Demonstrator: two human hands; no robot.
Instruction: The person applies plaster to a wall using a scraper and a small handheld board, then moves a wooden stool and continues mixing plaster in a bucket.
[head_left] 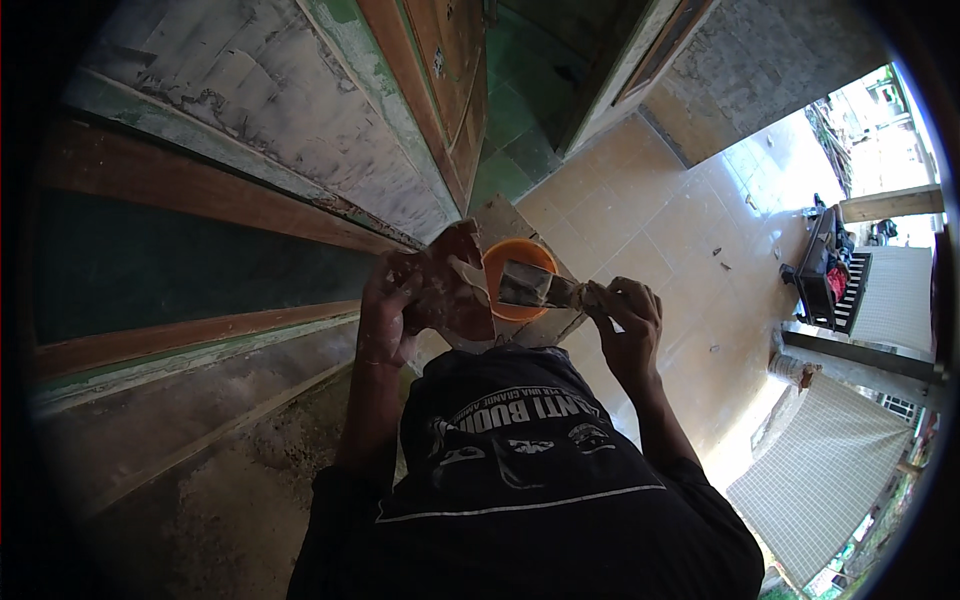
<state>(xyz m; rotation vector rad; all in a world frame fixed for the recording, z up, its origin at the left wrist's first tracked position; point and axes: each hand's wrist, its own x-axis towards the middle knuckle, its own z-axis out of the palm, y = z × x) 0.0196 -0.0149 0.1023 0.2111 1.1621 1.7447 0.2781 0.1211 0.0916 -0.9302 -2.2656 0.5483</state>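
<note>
My left hand (388,300), fingers closed on its edge, holds a reddish-brown flat board (455,305). A pale smear of putty (470,274) lies along the board's right side. In my right hand (630,312) is a putty knife (526,284), pinched by its handle, with its wide, smeared blade pointing left. The blade is over the orange bucket (548,258), close to the board's edge; whether they touch I cannot tell. What the bucket holds is mostly hidden by the blade and board. Beneath the bucket is a flat, greyish-brown support (497,220).
A wall with patchy white filler (250,105) and brown wooden frames (200,190) stands close on my left. Beyond the bucket is a doorway with green floor tiles (510,160). Tan floor tiles (660,235) stretch right, toward a dark bench (825,270) and hanging pale sheets (825,470).
</note>
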